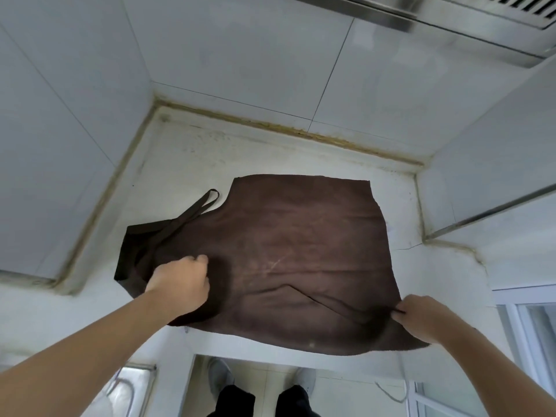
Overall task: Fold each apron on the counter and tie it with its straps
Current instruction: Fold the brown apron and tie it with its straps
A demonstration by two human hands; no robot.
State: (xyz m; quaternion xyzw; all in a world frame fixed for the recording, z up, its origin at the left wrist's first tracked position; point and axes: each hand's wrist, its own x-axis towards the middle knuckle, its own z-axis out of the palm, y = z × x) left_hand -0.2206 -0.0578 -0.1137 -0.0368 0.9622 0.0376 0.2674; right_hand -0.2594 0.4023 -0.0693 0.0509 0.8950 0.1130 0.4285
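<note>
I see 1 brown apron spread flat on the white desk, filling most of the recess between the tiled walls. Its near edge hangs just over the front lip of the desk. The bib end lies to the left, partly bunched and darker, and a neck strap runs from that bunched part up and to the right, ending in a small loop on the bare desk just beside the cloth's curved armhole edge.

My left hand rests on the left part of the apron, knuckles up, fingers curled into the fabric as if gathering it; I cannot tell how much cloth is actually caught beneath them. My right hand sits at the apron's near right corner, thumb and fingers pinching the end of a thin dark waist strap, which lies across the cloth in a shallow line running left from the pinch, with a crease beside it.

The 2 hands are well apart, one at each side of the apron.

Below the desk edge I see tiled floor, 2 dark trouser legs and grey shoes. A metal hood crosses the upper right.
</note>
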